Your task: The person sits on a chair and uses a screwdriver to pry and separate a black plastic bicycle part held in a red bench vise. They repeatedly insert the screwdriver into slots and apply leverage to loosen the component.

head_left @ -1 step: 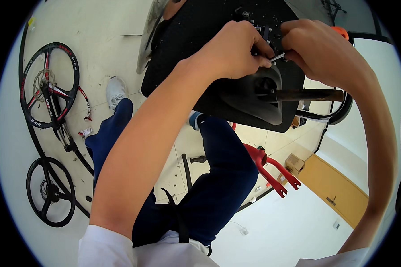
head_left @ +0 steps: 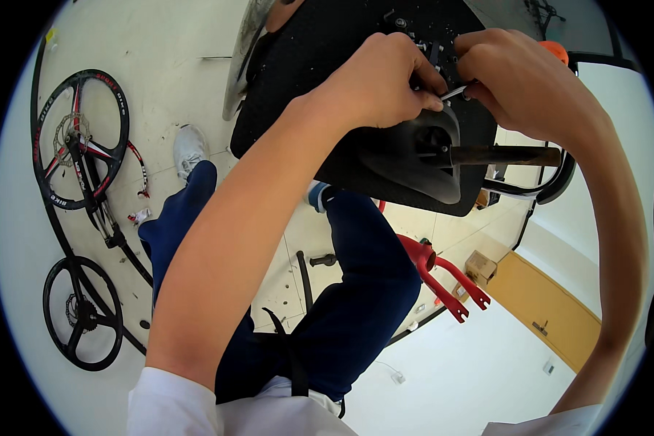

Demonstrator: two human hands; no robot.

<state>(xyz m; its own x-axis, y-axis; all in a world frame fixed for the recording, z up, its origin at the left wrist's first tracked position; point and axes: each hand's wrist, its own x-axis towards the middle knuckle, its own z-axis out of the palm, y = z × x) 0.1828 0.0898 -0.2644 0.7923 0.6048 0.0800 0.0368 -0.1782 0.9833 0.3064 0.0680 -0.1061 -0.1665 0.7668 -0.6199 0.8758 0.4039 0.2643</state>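
Note:
A black bicycle saddle point(head_left: 407, 163) lies on a black padded seat point(head_left: 298, 80), its dark, rusty-looking seat post point(head_left: 505, 155) sticking out to the right. Above the saddle, my left hand point(head_left: 392, 83) is closed, thumb and fingertips pinched at one end of a thin silver metal rod point(head_left: 454, 93). My right hand point(head_left: 516, 83) is closed round the rod's other end, its fingers curled and partly hidden. What the rod is I cannot tell, as both ends go under my fingers. Small metal parts point(head_left: 423, 47) lie on the padded seat just beyond my hands.
A bicycle wheel point(head_left: 82, 138) with a fork and a second black wheel point(head_left: 83, 312) are at the left. A red fork point(head_left: 443, 272) lies right of my knee, near a cardboard box point(head_left: 479, 267). A black curved tube frame point(head_left: 556, 182) borders the padded seat's right side.
My right hand has shifted very slightly up and to the left. My left hand and the saddle stay where they were.

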